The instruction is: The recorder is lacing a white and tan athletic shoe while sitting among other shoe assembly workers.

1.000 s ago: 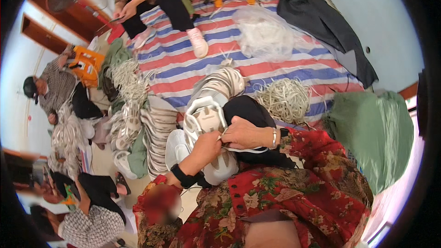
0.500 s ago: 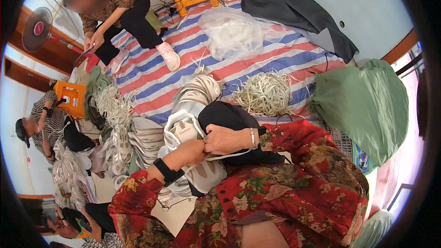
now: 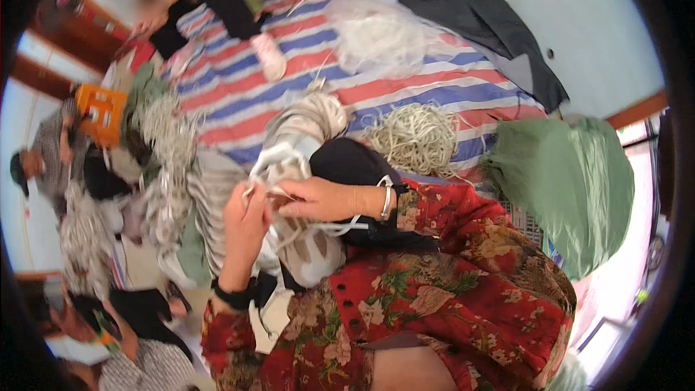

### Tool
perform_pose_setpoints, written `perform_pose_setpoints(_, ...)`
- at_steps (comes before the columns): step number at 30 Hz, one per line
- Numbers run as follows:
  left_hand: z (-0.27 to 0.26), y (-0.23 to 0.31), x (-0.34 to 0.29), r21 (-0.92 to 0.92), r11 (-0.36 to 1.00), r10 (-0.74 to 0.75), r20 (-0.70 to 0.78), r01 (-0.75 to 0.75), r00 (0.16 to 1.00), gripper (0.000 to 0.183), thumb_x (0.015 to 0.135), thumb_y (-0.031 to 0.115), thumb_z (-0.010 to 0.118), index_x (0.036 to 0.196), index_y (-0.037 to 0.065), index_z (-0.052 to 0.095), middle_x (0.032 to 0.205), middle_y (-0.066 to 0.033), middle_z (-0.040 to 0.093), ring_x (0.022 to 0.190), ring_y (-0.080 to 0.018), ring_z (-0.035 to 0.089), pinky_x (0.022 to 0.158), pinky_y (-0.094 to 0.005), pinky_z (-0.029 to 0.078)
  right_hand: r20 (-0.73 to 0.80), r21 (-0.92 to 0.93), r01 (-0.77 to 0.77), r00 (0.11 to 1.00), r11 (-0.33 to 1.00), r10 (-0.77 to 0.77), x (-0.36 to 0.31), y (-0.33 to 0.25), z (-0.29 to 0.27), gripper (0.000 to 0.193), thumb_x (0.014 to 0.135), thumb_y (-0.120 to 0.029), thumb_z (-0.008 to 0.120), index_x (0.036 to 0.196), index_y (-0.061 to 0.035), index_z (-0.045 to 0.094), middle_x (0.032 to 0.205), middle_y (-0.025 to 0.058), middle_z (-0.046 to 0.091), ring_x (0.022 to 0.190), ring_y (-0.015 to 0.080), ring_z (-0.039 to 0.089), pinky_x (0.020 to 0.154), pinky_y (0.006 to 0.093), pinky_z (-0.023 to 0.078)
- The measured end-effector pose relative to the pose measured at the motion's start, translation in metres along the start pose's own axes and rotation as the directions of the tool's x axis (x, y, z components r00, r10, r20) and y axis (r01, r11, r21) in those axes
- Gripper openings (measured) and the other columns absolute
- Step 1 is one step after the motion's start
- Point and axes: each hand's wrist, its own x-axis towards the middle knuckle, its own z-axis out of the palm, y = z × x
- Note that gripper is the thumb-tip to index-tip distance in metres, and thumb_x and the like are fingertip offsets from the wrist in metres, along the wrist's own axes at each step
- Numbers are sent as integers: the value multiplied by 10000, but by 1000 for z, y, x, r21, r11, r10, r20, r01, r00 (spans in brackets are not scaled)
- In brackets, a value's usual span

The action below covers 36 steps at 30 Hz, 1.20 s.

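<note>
A white and beige shoe upper (image 3: 311,255) lies at my lap, its toe pointing toward me. Just above it, both hands work a thin white shoelace (image 3: 337,228). My left hand (image 3: 245,224) is raised at the upper's left side, thumb and fingers pinched on the lace. Over the upper's opening, my right hand (image 3: 318,199) is closed around the lace, which trails out below it to the right. The fingertips are slightly blurred. A curved row of nested shoe uppers (image 3: 308,119) reaches away beyond my hands.
A heap of pale laces (image 3: 413,141) lies on the striped sheet (image 3: 239,119). More stacked uppers (image 3: 217,206) stand left, a green sack (image 3: 572,188) right. Clear plastic (image 3: 376,40) and dark cloth (image 3: 470,22) lie farther off. Several other people sit leftward.
My hands, together over the upper before, have parted a little. The left has risen and turned upright; the right has shifted slightly left. The whole view has tilted and shifted.
</note>
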Motion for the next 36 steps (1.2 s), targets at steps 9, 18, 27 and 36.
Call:
perform_pose_setpoints(9,37,-85,-22,310,949,174,-354,-60,919,191,1019,236,483,1101,68,520,880,-205,637,806,-430,630,679,-461,494,-341,408,-93,907,908,246,-60,14,-137,296,990,-254,532,1147,-9,586,595,-41,432,519,44,417,461,200,334)
perform_pose_setpoints(18,19,-98,-71,488,870,170,-157,-73,973,226,988,251,553,879,54,578,742,-180,623,660,-393,617,582,-454,473,-738,524,79,538,848,406,-90,-22,-240,249,1015,-230,473,1115,-42,600,664,-32,502,431,46,336,403,208,252)
perform_pose_setpoints(27,29,-95,-73,-155,988,-22,-279,-22,960,149,970,126,586,915,-4,633,747,-48,604,685,-114,560,623,-267,452,571,-449,-415,548,791,611,-15,-6,-19,286,964,-230,478,889,6,622,720,58,665,499,130,591,472,288,486)
perform_pose_setpoints(36,30,-101,-82,-2,1000,-1,-227,1,974,158,924,111,646,813,-1,633,731,-1,580,682,-101,519,628,-255,429,319,71,-648,735,759,598,15,-10,-47,311,1017,-244,476,1125,-14,655,738,75,691,420,72,498,395,195,376)
